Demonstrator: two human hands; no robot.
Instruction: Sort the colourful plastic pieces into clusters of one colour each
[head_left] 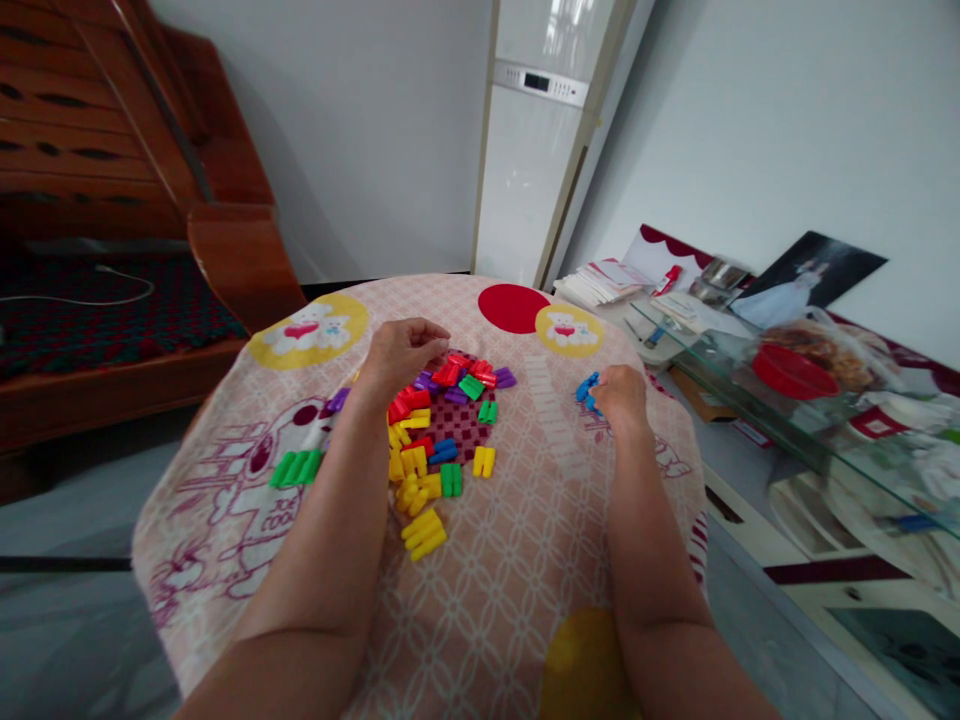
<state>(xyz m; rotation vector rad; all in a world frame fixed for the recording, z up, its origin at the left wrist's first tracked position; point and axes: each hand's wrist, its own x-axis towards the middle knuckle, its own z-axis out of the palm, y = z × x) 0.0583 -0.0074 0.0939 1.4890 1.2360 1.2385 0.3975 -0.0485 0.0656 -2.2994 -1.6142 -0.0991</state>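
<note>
My left hand (401,355) hovers at the far left side of a pile of small plastic blocks, its fingers bent and the fingertips close to the thumb; whatever may be between them is hidden. Red blocks (448,373) lie just beside those fingertips. At the right of the table, my right hand (621,395) is closed at a small group of blue blocks (588,388), with its fingers pressed on one of them. Yellow blocks (424,534), green blocks (296,468) and purple blocks (505,377) are spread around the pile, partly behind my left forearm.
A patterned cloth (525,560) covers the round table. To the right stands a glass shelf (787,440) with a red bowl (795,370), papers (607,282) and a photo (814,275). A wooden bench (240,255) is at the left, a white air conditioner (525,170) behind.
</note>
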